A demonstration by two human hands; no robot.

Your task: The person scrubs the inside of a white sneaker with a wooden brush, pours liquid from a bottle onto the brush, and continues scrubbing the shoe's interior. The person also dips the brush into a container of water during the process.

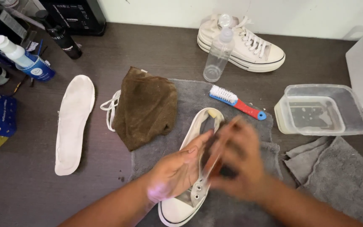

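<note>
My left hand (pixel 177 170) grips white sneaker (pixel 192 176) by side wall, steadying it on grey towel (pixel 181 98) spread over dark surface (pixel 30 189). My right hand (pixel 238 162), motion-blurred, works at shoe opening; grasp cannot be told. Toothbrush (pixel 237 102), brown cloth (pixel 145 107), water tub (pixel 320 110) lie within reach; removed insole (pixel 73 124) set aside left.

A white canvas sneaker (pixel 194 185) lies on a grey towel (pixel 236 122) at about six o'clock in the view. Its rubber toe cap points toward the person and its heel toward twelve. It has no laces, so the metal eyelets are bare, and it is tipped so the open top faces three o'clock.
</note>
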